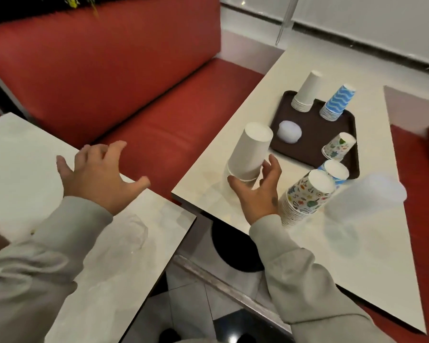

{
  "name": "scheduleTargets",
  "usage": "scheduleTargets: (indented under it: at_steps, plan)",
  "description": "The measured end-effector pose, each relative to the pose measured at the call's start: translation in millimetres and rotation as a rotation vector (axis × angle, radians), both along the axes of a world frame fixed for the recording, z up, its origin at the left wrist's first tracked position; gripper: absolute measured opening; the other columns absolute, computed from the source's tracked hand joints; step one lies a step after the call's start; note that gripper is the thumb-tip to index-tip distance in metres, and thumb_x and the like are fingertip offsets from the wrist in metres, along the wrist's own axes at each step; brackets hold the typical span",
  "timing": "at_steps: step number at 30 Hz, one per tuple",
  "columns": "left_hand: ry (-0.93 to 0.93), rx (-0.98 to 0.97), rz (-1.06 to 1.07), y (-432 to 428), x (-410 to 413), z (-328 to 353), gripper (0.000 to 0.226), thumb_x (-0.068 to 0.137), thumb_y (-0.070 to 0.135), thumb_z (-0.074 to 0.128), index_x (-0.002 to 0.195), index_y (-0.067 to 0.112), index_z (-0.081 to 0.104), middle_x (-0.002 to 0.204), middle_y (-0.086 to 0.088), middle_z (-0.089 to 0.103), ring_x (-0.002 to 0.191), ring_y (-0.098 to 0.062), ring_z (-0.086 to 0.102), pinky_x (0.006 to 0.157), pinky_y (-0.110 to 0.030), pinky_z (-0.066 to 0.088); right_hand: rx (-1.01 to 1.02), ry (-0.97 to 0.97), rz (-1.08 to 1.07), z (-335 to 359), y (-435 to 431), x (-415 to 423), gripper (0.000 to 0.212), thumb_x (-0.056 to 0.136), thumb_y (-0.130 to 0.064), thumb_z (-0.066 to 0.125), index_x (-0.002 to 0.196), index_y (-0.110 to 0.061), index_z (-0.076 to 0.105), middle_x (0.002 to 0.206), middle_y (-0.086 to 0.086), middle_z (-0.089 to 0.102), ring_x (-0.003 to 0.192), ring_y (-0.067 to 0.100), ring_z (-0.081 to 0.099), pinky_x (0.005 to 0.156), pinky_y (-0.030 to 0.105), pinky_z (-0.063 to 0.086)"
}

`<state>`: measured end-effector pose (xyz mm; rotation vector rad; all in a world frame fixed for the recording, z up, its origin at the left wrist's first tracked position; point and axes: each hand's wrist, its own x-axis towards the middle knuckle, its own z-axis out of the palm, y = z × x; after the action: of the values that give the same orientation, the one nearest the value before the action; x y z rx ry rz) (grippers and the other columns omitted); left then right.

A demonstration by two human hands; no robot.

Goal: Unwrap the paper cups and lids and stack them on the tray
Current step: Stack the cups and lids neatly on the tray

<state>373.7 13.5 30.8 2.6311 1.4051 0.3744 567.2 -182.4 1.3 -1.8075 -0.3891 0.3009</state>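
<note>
A dark brown tray (307,144) lies on the right table. On it stand a white cup stack (306,92), a blue wavy cup stack (337,102), a patterned cup (338,146), a blue cup stack (334,170) and a pile of white lids (289,131). A tall white cup stack (249,152) stands upside down near the table's front corner. My right hand (258,191) reaches around its base with fingers spread, barely touching it. A patterned cup stack (305,196) and a frosted lid stack (364,196) stand to the right. My left hand (97,174) hovers open over the left table.
Crumpled clear plastic wrap (134,233) lies on the left table (22,169). A red bench (134,95) runs behind both tables. Between the tables is a gap with a black stool (233,248) and tiled floor below.
</note>
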Motion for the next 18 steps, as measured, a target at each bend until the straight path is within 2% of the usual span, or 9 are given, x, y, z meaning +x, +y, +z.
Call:
scheduleTargets:
  at_steps: [2, 4, 7, 9, 11, 14, 18]
  plan:
    - [-0.009, -0.012, -0.026, -3, 12, 8, 0.079, 0.074, 0.062, 0.067, 0.141, 0.028, 0.042, 0.14, -0.011, 0.05, 0.136, -0.035, 0.038, 0.113, -0.064, 0.012, 0.006, 0.0, 0.004, 5, 0, 0, 0.1, 0.075, -0.027, 0.081, 0.15, -0.033, 0.016, 0.152, -0.011, 0.033, 0.12, 0.003, 0.04, 0.099, 0.022, 0.03]
    - [-0.058, -0.051, -0.091, -9, 27, 15, 0.076, 0.074, 0.059, 0.07, 0.139, 0.028, 0.044, 0.137, -0.011, 0.052, 0.129, -0.035, 0.045, 0.113, -0.059, 0.021, 0.009, -0.012, 0.015, 10, 1, 2, 0.099, 0.075, -0.026, 0.081, 0.15, -0.033, 0.017, 0.152, -0.011, 0.033, 0.117, 0.002, 0.039, 0.099, 0.021, 0.03]
    - [-0.215, -0.294, -0.238, -25, 57, 12, 0.075, 0.071, 0.047, 0.078, 0.137, 0.032, 0.045, 0.135, -0.004, 0.052, 0.12, -0.029, 0.053, 0.103, -0.044, 0.041, 0.0, -0.008, 0.026, 18, 3, 6, 0.099, 0.075, -0.026, 0.082, 0.149, -0.032, 0.017, 0.152, -0.009, 0.035, 0.116, 0.002, 0.04, 0.099, 0.022, 0.032]
    - [-0.233, -0.463, -0.329, -38, 79, -1, 0.08, 0.067, 0.043, 0.083, 0.136, 0.035, 0.044, 0.132, 0.001, 0.052, 0.119, -0.023, 0.053, 0.098, -0.038, 0.045, -0.028, 0.004, 0.032, 22, 7, 9, 0.099, 0.074, -0.028, 0.083, 0.149, -0.032, 0.019, 0.15, -0.007, 0.038, 0.118, 0.006, 0.042, 0.099, 0.023, 0.035]
    - [-0.251, -0.617, -0.377, -50, 101, -17, 0.088, 0.064, 0.039, 0.087, 0.139, 0.036, 0.041, 0.133, 0.001, 0.053, 0.12, -0.02, 0.053, 0.099, -0.038, 0.046, -0.074, -0.002, 0.033, 28, 10, 13, 0.097, 0.072, -0.03, 0.083, 0.147, -0.031, 0.021, 0.146, -0.005, 0.042, 0.121, 0.013, 0.045, 0.098, 0.025, 0.036]
    - [-0.295, -0.81, -0.392, -62, 128, -38, 0.104, 0.06, 0.033, 0.092, 0.145, 0.037, 0.031, 0.138, 0.001, 0.05, 0.123, -0.02, 0.051, 0.102, -0.039, 0.044, -0.128, -0.002, 0.032, 35, 15, 18, 0.088, 0.072, -0.028, 0.083, 0.141, -0.031, 0.029, 0.126, -0.007, 0.051, 0.111, 0.015, 0.05, 0.088, 0.023, 0.037]
    - [-0.37, -0.9, -0.37, -68, 157, -59, 0.113, 0.055, 0.025, 0.094, 0.145, 0.04, 0.027, 0.13, 0.001, 0.056, 0.118, -0.024, 0.056, 0.103, -0.044, 0.046, -0.213, 0.031, 0.024, 40, 20, 25, 0.07, 0.071, -0.029, 0.082, 0.128, -0.026, 0.042, 0.114, -0.005, 0.059, 0.107, 0.02, 0.057, 0.083, 0.027, 0.043]
